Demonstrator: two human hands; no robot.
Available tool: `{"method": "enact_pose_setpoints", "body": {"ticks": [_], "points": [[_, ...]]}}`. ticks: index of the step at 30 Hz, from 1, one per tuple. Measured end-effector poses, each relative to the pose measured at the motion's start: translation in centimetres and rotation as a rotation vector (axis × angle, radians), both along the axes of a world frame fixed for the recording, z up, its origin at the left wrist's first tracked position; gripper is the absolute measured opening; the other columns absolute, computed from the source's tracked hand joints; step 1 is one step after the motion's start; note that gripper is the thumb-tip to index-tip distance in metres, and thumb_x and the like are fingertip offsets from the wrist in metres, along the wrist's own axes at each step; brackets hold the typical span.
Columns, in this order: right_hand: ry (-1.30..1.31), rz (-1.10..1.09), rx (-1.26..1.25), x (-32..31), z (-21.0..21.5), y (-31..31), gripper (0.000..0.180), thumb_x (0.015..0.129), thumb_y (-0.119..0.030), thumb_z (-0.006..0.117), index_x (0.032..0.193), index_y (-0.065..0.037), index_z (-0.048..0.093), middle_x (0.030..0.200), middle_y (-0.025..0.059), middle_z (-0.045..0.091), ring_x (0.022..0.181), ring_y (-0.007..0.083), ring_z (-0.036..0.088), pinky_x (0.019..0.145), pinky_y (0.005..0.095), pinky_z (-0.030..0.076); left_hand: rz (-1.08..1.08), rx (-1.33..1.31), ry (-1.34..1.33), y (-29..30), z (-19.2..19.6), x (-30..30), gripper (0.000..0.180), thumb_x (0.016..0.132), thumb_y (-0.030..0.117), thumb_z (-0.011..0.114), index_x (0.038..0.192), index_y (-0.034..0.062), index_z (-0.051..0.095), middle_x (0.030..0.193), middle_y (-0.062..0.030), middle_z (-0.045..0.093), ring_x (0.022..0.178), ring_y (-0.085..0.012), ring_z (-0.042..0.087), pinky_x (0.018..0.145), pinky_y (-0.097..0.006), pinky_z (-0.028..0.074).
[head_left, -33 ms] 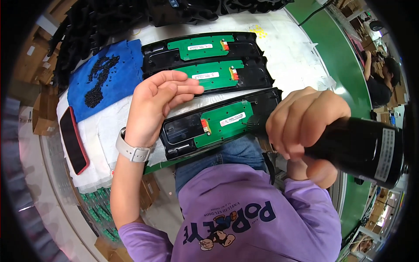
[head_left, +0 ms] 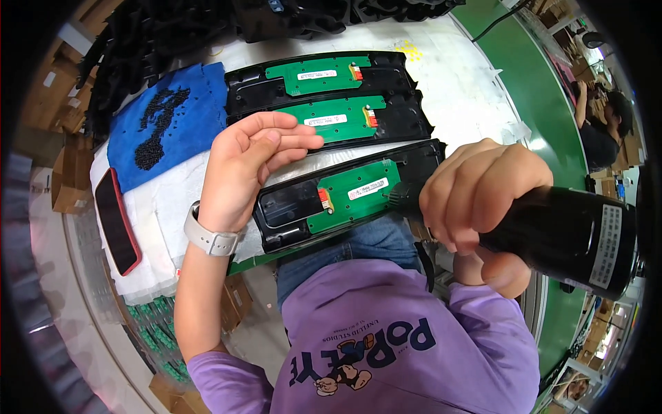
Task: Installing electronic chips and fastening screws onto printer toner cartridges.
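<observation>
My right hand [head_left: 483, 200] is wrapped round a black power screwdriver [head_left: 558, 238]. Its nose points left, over the right edge of the green circuit board [head_left: 358, 196] in the nearest black plastic panel [head_left: 286, 203]; the very tip is hard to make out. My left hand [head_left: 255, 152], with a pale watch on the wrist, hovers between this panel and the middle panel [head_left: 400, 117]. Its fingers are half curled and the thumb presses against them; whatever they hold is hidden. Behind lies a far panel [head_left: 383, 69], also fitted with a green board.
Small black screws [head_left: 148, 155] lie heaped on a blue cloth [head_left: 200, 117] at the left. A red-cased phone [head_left: 116, 221] is at the table's left edge. Dark plastic parts [head_left: 289, 21] are piled at the back. Far right, another person [head_left: 607, 134] sits.
</observation>
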State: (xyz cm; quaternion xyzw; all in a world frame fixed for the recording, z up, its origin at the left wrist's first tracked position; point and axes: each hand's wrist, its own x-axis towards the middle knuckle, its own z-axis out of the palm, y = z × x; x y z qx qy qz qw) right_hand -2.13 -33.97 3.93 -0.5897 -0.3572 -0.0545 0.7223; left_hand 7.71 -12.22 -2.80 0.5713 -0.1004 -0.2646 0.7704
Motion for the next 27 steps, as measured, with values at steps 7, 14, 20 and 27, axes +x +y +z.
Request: {"method": "enact_pose_setpoints", "body": {"ticks": [7, 14, 20, 27], "points": [[-0.052, -0.157, 0.037, -0.4, -0.4, 1.4, 0.033, 0.073, -0.021, 0.075, 0.082, -0.007, 0.047, 0.060, 0.0009, 0.053, 0.043, 0.0125, 0.051, 0.038, 0.0234, 0.041, -0.087, -0.011, 0.010, 0.9, 0.5, 0.4, 0.020, 0.098, 0.018, 0.039, 0.097, 0.0017, 0.052, 0.058, -0.0046, 0.054, 0.043, -0.0066, 0.043, 0.037, -0.020, 0.028], [-0.064, 0.088, 0.300, 2.4, 0.3, -0.4, 0.042, 0.080, -0.030, 0.068, 0.101, -0.003, 0.046, 0.062, 0.0008, 0.050, 0.049, 0.0116, 0.048, 0.050, 0.0277, 0.041, -0.021, -0.033, -0.089, 1.0, 0.2, 0.3, 0.012, 0.093, 0.014, 0.049, 0.101, 0.0056, 0.049, 0.063, 0.0005, 0.050, 0.049, -0.0044, 0.038, 0.044, -0.018, 0.028], [-0.172, 0.119, 0.481, 4.4, 0.9, -0.6, 0.043, 0.091, -0.041, 0.047, 0.114, -0.005, 0.045, 0.070, 0.0007, 0.048, 0.055, 0.0131, 0.049, 0.065, 0.0340, 0.044, -0.189, -0.062, -0.053, 1.2, 1.1, -0.2, 0.010, 0.093, 0.011, 0.050, 0.097, 0.0021, 0.050, 0.086, -0.0148, 0.066, 0.070, -0.0185, 0.066, 0.057, -0.024, 0.049], [-0.151, 0.085, 0.538, 5.4, 0.5, 0.6, 0.043, 0.091, -0.042, 0.046, 0.114, -0.005, 0.047, 0.071, 0.0011, 0.048, 0.055, 0.0130, 0.048, 0.066, 0.0347, 0.043, -0.158, 0.018, -0.209, 1.1, 1.2, -0.5, 0.010, 0.088, 0.011, 0.060, 0.087, 0.0005, 0.061, 0.079, -0.0037, 0.065, 0.065, -0.0071, 0.059, 0.056, -0.019, 0.046]]}}
